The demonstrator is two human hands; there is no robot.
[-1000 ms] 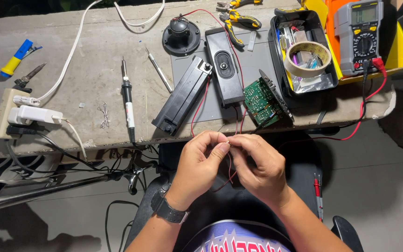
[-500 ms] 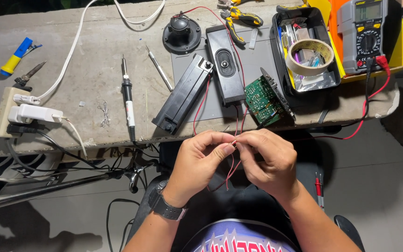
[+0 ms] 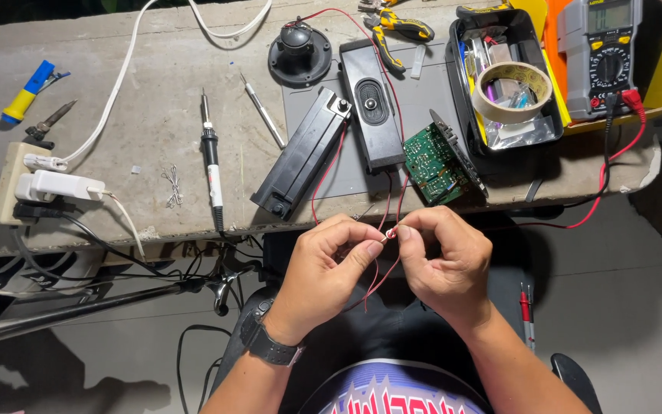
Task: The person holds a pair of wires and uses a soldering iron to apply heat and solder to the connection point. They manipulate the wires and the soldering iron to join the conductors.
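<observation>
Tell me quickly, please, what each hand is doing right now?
Left hand: closed, pinching the thin red wires.
Right hand: closed, pinching the same red wires where the fingertips meet.

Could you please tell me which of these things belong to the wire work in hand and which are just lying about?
In hand:
left hand
right hand
thin red wires, pinched between fingertips
green circuit board
long black speaker housing

Lying about:
black-handled soldering iron
grey multimeter
roll of beige tape
yellow-handled pliers

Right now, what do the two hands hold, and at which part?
Both the left hand and the right hand pinch the thin red wires at their free ends, fingertips meeting there.
</observation>
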